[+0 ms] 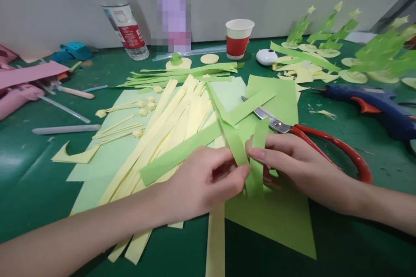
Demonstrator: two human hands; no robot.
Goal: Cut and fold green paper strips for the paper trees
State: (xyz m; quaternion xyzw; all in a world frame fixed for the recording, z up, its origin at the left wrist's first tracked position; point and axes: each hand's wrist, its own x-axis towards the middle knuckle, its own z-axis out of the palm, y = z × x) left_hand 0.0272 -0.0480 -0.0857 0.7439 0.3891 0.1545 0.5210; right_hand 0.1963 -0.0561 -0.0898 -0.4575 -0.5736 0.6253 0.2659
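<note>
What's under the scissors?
Green paper under the blades, table under the red handles. The right hand hides part of the handles and whatever lies beneath there.

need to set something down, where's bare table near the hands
Bare table shows at lower left, between the pale green sheet, grey stick and left forearm; also lower right, between the right forearm and bright green sheet. The middle is crowded: yellow strips, scissors, left hand, right hand.
</note>
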